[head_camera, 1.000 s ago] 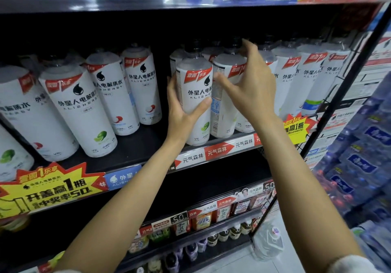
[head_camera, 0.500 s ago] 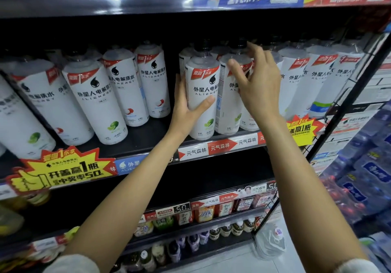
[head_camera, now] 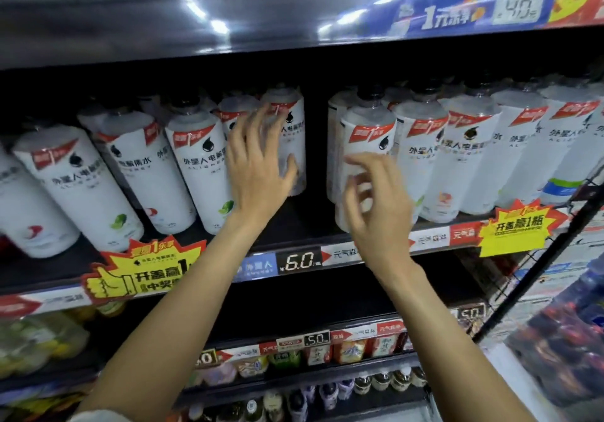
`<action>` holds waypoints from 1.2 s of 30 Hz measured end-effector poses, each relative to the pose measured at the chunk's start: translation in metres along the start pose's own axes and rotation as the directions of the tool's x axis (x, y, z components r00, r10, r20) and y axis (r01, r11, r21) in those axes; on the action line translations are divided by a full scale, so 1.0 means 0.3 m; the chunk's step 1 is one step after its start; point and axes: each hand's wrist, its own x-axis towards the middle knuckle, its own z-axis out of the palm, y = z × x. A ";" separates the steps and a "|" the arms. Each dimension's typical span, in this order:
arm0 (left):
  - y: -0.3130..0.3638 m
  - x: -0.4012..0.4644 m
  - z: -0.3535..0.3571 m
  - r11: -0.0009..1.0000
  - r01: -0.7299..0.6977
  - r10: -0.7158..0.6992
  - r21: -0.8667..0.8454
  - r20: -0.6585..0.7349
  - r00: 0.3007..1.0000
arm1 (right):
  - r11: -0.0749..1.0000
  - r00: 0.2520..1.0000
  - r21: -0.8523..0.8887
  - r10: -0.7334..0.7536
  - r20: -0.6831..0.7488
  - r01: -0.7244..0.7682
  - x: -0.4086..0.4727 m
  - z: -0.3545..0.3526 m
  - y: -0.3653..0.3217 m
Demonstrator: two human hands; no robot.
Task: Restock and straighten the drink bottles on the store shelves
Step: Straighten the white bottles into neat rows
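Both hands are up at the middle shelf (head_camera: 294, 245) and neither holds anything. The left hand (head_camera: 258, 173) is spread with straight fingers, reaching toward the white electrolyte-water bottle (head_camera: 289, 143) that stands at the right end of the left group; whether the fingertips touch its label cannot be told through the motion blur. The right hand (head_camera: 376, 205) hangs loosely curled in front of the front bottle (head_camera: 366, 147) of the right group, just beside it and apparently not gripping it.

The drink bottles sit in two clusters on this shelf, with a dark gap (head_camera: 315, 147) between them. The right cluster looks largely in order — bottles upright, close together, labels mostly facing out, running to the shelf's wire end panel (head_camera: 552, 248). The left cluster looks less settled: its bottles appear to lean, though the wide lens may account for some of that, and several labels are turned partly aside.

As a judgement, the straightening is partway done: the right side seems finished or nearly so, and the left side is the work in hand. What is left appears to be squaring those bottles, turning labels forward, and filling the gap. The shelf below (head_camera: 294, 343) holds smaller bottles and cartons — too blurred to judge. No spare stock is visible.
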 end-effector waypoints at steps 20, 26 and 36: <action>-0.117 0.001 -0.036 0.894 -0.315 0.266 0.319 0.188 0.946 | 0.968 0.963 -0.213 0.173 0.205 -0.129 0.225 0.368 -0.025; -0.072 0.007 -0.025 0.983 -0.169 0.175 -0.068 0.083 0.981 | 0.833 0.981 -0.543 0.175 0.084 -0.103 0.180 0.338 -0.048; -0.131 -0.061 -0.161 0.977 -0.032 -0.024 -0.211 -0.258 0.966 | 0.843 0.996 -0.532 -0.090 -0.004 0.075 0.140 0.306 -0.073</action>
